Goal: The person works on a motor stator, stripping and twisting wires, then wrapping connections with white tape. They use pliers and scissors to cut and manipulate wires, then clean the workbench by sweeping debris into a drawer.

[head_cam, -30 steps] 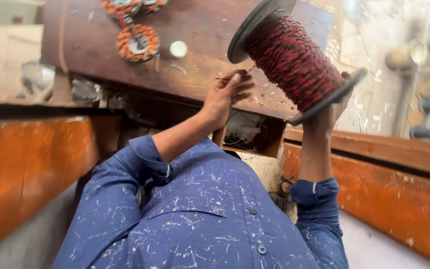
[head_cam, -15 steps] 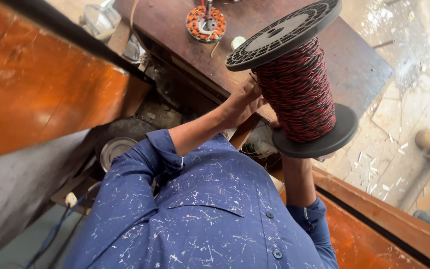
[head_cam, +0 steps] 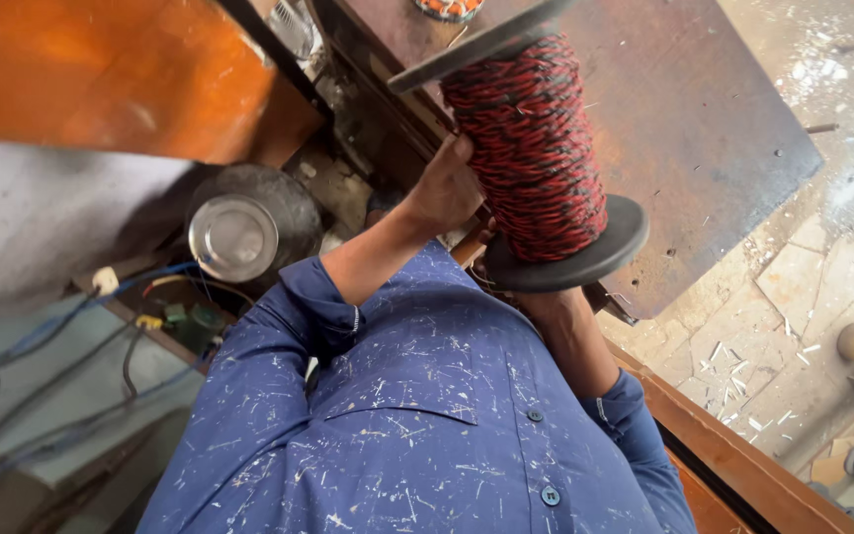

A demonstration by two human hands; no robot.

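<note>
A large black spool (head_cam: 531, 148) wound with twisted red and black wire stands nearly upright in front of my chest. My left hand (head_cam: 442, 188) grips the side of the winding, fingers curled against the wire. Mostly hidden, my right hand (head_cam: 531, 297) holds the spool from below, under its lower black flange (head_cam: 585, 257). The upper flange (head_cam: 476, 44) tilts towards the top of the view. Both arms are in blue, paint-flecked shirt sleeves.
A brown metal tabletop (head_cam: 684, 119) lies behind the spool, with an orange wound coil (head_cam: 447, 8) at its far edge. A round metal lid (head_cam: 234, 237) on a dark pot and blue wires (head_cam: 51, 326) sit at the left. An orange panel (head_cam: 101, 69) is upper left. Debris covers the floor (head_cam: 803, 297).
The spool has come from a slanted position to nearly upright and closer to my chest. My view has swung to the left and downwards. Both hands keep their hold.
</note>
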